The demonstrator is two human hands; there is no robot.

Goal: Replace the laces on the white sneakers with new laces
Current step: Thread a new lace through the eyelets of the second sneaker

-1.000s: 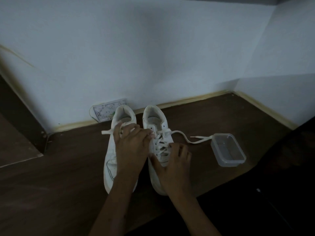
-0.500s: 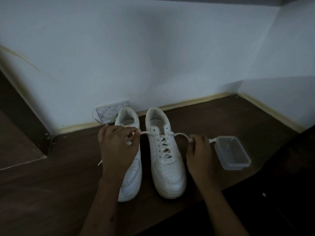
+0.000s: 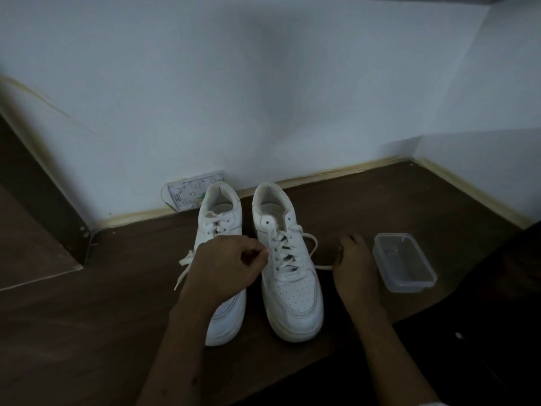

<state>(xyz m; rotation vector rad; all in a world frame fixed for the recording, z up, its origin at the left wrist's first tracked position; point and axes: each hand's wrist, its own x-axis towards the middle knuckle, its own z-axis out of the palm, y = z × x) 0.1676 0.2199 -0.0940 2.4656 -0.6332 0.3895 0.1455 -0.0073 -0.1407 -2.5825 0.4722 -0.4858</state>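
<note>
Two white sneakers stand side by side on a dark wooden table (image 3: 87, 332), heels toward the far wall and toes toward the near edge. The left sneaker (image 3: 218, 218) is partly covered by the left hand (image 3: 227, 266), which hovers over its laced middle with the fingers curled and the thumb and forefinger pinched together near the gap between the shoes; what they pinch is too small and dim to make out. A loose white lace end (image 3: 184, 266) trails off the left side of this shoe onto the table.

The right sneaker (image 3: 292, 288) is fully in view, its lace (image 3: 285, 250) crossing the eyelets, with the top pair of eyelets bare. A free length of that lace loops out to the right and runs along the table to the right hand (image 3: 352, 266), whose curled fingers hold it just beside the shoe.

A clear plastic container (image 3: 405, 263) sits right of the right hand, near it. A patterned wall plate (image 3: 190, 193) is fixed low on the white wall behind the left sneaker.
</note>
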